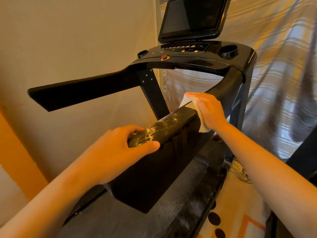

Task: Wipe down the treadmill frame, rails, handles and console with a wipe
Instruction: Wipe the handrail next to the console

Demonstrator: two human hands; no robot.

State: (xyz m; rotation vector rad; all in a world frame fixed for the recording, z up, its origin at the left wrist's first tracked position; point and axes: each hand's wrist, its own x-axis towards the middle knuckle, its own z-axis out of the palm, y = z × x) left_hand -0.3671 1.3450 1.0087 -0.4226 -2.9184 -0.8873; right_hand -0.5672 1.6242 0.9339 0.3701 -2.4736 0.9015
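The left grip (117, 152) curls round the handrail (173, 124) at its near end; farther along, the right grip (210, 111), fingers spread flat, presses the wipe (183, 101) onto it.

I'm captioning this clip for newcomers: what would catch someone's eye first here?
The black handrail in the centre, its top streaked and glistening, stands out first, with the left hand gripping its near end. Just beyond, the right hand presses a white wipe onto the same rail. At the top of the view, a dark screen rises over the console with its red button.
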